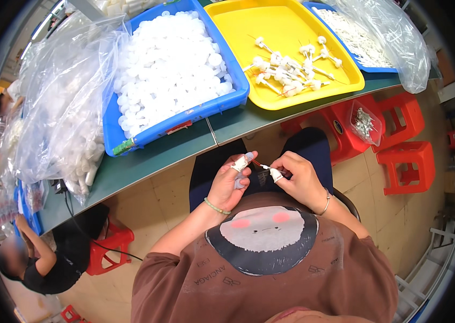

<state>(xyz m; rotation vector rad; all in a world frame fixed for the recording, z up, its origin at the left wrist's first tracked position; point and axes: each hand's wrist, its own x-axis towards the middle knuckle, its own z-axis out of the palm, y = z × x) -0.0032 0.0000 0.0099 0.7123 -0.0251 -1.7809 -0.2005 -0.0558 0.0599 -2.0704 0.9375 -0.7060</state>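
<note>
Both hands are raised over my lap, close together. My left hand (pixel 228 185) is closed in a pinch, with pale coverings on its thumb and a finger. My right hand (pixel 300 178) is also pinched, and white tape shows at its fingertips. A thin red wire (pixel 258 163) with a small white end spans the gap between them, gripped from both sides. Its ends are hidden by the fingers. On the table ahead, a yellow tray (pixel 235 37) carries several white plastic parts (pixel 286 72) with thin wires sticking out.
A blue tray (pixel 241 86) heaped with white round caps (pixel 171 64) stands left of the yellow one. Clear plastic bags (pixel 69 91) lie farther left. Another blue tray (pixel 386 70) holds thin white sticks. Red stools (pixel 407 167) stand at right. Another person (pixel 50 258) sits at lower left.
</note>
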